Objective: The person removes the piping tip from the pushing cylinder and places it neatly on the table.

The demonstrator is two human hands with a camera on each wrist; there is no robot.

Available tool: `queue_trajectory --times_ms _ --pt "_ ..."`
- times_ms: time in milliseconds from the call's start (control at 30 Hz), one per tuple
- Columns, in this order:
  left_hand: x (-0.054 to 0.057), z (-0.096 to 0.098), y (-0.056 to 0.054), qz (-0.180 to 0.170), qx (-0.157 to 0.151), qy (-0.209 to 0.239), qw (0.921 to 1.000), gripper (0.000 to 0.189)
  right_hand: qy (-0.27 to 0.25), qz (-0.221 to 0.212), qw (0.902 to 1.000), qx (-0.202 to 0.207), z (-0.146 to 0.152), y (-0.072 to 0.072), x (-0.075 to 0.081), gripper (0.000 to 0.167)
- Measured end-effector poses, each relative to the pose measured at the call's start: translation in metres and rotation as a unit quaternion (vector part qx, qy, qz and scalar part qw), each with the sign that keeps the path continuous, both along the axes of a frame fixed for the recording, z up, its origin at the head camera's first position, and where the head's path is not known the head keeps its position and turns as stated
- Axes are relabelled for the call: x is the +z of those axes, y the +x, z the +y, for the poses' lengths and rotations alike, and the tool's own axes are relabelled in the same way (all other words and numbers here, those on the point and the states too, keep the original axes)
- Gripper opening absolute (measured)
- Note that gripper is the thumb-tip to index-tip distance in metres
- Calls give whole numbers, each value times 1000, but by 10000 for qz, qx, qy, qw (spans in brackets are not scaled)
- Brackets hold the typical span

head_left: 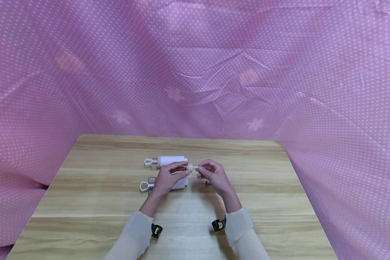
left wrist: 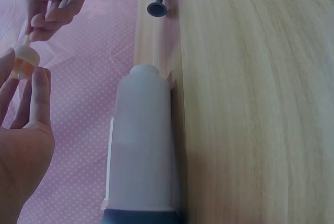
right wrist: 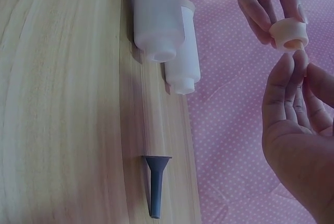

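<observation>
My left hand (head_left: pixel 169 177) pinches a short cream-coloured cap (right wrist: pixel 288 32) between thumb and fingertips, above the table. Facing it from the right, my right hand (head_left: pixel 214 175) pinches a thin cream stem (head_left: pixel 196 167) at the cap's hollow end. In the right wrist view the right fingertips cover most of this stem. Beneath my left hand lies a whitish plastic syringe-like tube (left wrist: pixel 141 145) with a dark collar and a ring handle (head_left: pixel 144 186). Beyond it lies a second white tube (head_left: pixel 173 160) with a cream collar, partly hidden by the left fingers.
A dark grey funnel-shaped nozzle (right wrist: pixel 156 182) lies on the wooden table (head_left: pixel 266 216), just left of my right hand in the head view. Pink dotted cloth (head_left: pixel 214 119) hangs behind the table and along both sides.
</observation>
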State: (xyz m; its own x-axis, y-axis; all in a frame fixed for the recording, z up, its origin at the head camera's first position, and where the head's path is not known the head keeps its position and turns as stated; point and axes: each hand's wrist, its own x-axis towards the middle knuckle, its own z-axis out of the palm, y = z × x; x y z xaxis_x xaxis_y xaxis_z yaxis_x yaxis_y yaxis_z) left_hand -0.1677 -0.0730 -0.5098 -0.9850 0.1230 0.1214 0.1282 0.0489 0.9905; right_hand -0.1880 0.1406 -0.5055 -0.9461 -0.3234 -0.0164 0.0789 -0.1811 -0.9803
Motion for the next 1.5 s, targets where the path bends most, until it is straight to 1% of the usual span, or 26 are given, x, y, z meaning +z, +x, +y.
queue_trajectory --times_ms 300,567,700,767,900,1067,1233,1400,1500 --pt "-3 3 1 81 45 -5 10000 36 67 79 9999 94 0 1 -1 20" --pt "-1 5 5 187 40 -28 9998 37 7 89 9999 127 -1 4 0 15" --pt "-1 6 6 108 98 -97 9998 37 -4 61 9999 144 -1 5 2 12" --pt "-1 6 5 41 102 -126 9999 37 17 50 9998 171 -2 5 2 12" --pt "1 5 2 2 62 -167 9998 37 31 86 9996 266 -3 4 2 14" --pt "1 2 -1 152 -8 -118 9998 37 0 101 9994 323 -4 3 2 17" --pt "0 0 -2 273 -15 5 9996 36 130 49 9994 316 -4 1 0 28" --pt "-1 -1 -3 341 -101 47 9994 37 149 95 9984 530 -6 1 -1 39" --pt "-2 -1 -3 372 -139 30 9992 37 65 110 9980 617 -8 1 -2 39"
